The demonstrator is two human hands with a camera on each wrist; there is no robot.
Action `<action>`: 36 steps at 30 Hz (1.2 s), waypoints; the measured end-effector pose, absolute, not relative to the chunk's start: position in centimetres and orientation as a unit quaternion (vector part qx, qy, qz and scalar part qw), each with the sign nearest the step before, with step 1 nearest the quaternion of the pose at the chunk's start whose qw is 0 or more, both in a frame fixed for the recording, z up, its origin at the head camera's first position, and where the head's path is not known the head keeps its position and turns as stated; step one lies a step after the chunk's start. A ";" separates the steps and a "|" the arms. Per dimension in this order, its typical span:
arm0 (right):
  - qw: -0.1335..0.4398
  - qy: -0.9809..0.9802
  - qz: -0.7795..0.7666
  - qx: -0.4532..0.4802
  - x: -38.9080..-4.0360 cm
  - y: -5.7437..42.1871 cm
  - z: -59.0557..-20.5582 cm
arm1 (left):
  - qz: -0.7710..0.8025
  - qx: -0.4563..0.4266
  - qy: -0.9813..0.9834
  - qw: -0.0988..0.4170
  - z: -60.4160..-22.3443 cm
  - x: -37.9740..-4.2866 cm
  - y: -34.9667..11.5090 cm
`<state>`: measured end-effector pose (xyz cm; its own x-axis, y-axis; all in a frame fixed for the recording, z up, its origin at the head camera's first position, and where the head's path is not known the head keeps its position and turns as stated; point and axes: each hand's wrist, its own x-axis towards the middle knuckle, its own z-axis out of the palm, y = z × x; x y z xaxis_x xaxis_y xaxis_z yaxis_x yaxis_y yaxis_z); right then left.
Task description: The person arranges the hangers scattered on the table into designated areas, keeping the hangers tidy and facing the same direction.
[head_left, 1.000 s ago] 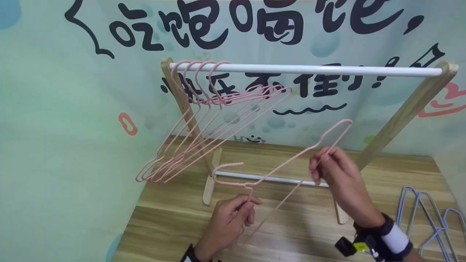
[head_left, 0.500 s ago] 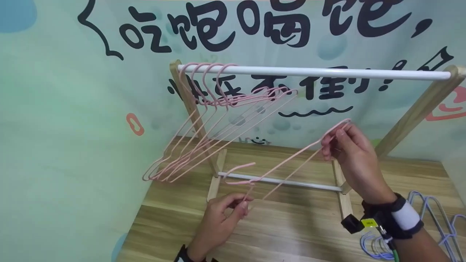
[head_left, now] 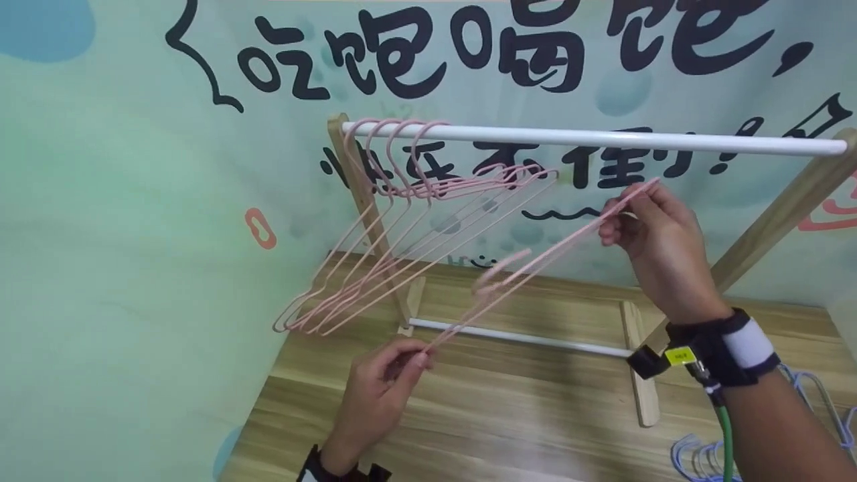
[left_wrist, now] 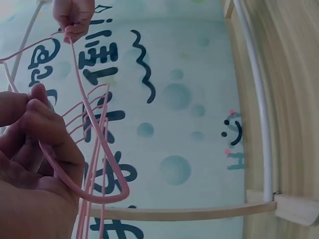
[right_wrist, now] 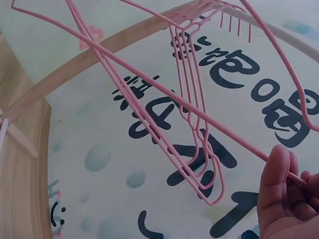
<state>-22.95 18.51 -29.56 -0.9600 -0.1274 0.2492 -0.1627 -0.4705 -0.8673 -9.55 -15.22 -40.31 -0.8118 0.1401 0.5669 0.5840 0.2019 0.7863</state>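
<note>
A pink wire coat hanger (head_left: 550,254) stretches between both hands, seen almost edge-on and slanting up to the right. My left hand (head_left: 378,398) pinches its lower left corner, and my right hand (head_left: 659,244) grips the upper right end. The hook points up and to the right, apart from the rail. In the left wrist view, the wire bend (left_wrist: 122,185) shows beside my fingers. In the right wrist view, my thumb and fingers (right_wrist: 274,184) hold the long wire. Several pink hangers (head_left: 438,193) hang at the left end of the white rail (head_left: 602,139).
A wooden rack post (head_left: 361,194) stands at the left, with another post on the right behind my right arm. A white lower bar (head_left: 522,339) joins the feet above the wood-grain surface (head_left: 509,422). Blue-purple hangers (head_left: 813,380) lie at the lower right, partly hidden by the forearm.
The right hand has risen, tilting the held hanger more steeply and turning it from an open view to edge-on. My left hand has shifted left. The view has panned slightly left.
</note>
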 end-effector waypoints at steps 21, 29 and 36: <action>-0.047 -0.431 0.900 0.046 -27.2 17.0 -28.2 | -0.588 -0.148 -0.726 0.325 -34.3 -9.4 -17.9; -0.058 -0.446 0.893 0.037 -28.3 16.3 -29.9 | -0.573 -0.142 -0.733 0.337 -34.4 -9.7 -18.1; -0.066 -0.450 0.890 0.017 -28.9 15.5 -30.2 | -0.568 -0.132 -0.733 0.351 -34.1 -9.8 -18.2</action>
<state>-28.90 15.51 -30.23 -0.9908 -0.1325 -0.0293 0.1022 -0.5862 -0.8037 -9.80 -18.17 -34.12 -0.7190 -0.2060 0.6638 0.5917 0.3195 0.7401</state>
